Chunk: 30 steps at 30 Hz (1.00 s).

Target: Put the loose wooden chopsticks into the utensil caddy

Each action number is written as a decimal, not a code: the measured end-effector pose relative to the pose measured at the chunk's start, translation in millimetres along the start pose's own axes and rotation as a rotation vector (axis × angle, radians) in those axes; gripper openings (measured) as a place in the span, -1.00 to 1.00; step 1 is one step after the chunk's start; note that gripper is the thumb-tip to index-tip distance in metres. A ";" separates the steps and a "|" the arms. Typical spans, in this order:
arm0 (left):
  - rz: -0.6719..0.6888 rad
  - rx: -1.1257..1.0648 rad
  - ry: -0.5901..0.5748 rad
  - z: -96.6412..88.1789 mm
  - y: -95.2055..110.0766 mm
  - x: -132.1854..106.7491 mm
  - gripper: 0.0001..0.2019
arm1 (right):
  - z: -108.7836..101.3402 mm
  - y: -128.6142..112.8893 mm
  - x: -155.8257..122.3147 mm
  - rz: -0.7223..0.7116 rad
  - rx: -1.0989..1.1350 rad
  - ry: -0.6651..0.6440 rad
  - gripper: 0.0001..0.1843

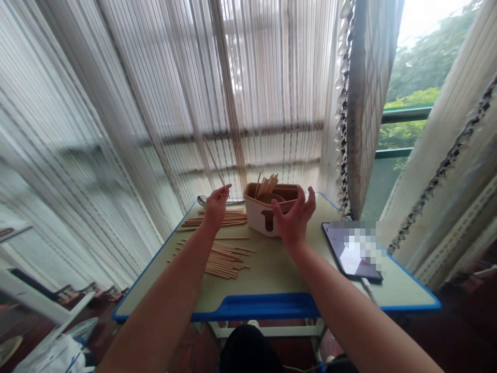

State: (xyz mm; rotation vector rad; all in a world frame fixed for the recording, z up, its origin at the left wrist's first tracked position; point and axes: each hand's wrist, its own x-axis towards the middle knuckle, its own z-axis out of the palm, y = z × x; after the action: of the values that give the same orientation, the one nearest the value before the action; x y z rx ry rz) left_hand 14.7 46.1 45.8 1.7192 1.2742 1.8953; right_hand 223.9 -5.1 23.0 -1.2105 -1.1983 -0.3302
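Observation:
My left hand (216, 208) pinches one end of a thin wooden chopstick (214, 161), which slants up and to the left above the table. My right hand (294, 220) is at the front right of a white and brown box (256, 217), thumb and fingers spread apart; whether it touches the rim, I cannot tell. Inside the box, a bundle of chopsticks (267, 185) leans in what looks like a round container. Two groups of loose chopsticks lie on the table: a back group (233, 217) beside the box and a front group (225, 261), partly behind my left forearm.
The small table (279, 269) has a blue edge. On its right lies a phone or tablet (349, 254) with a white cable (367, 285) plugged in. A metal slotted utensil (201, 200) rests at the back left. Striped curtains (174, 103) hang close behind the table.

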 end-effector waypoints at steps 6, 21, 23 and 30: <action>0.022 -0.083 -0.031 21.5 23.4 20.9 -0.61 | 8.5 13.3 2.3 0.072 0.107 -0.140 -0.53; 0.246 0.488 -0.219 25.7 27.7 7.3 -0.74 | 14.9 32.4 13.5 0.053 0.319 -0.218 -0.79; 0.266 0.489 -0.232 25.6 29.3 4.0 -0.71 | 14.7 32.5 13.3 0.043 0.348 -0.201 -0.79; 0.250 0.430 -0.154 21.8 31.3 -3.3 -0.72 | 15.7 34.5 12.4 0.053 0.375 -0.194 -0.80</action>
State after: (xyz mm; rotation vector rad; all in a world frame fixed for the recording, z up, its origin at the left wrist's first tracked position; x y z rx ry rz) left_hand 46.0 34.8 64.9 2.2852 1.5501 1.6503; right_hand 246.4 26.3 13.0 -0.9583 -1.3232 0.0549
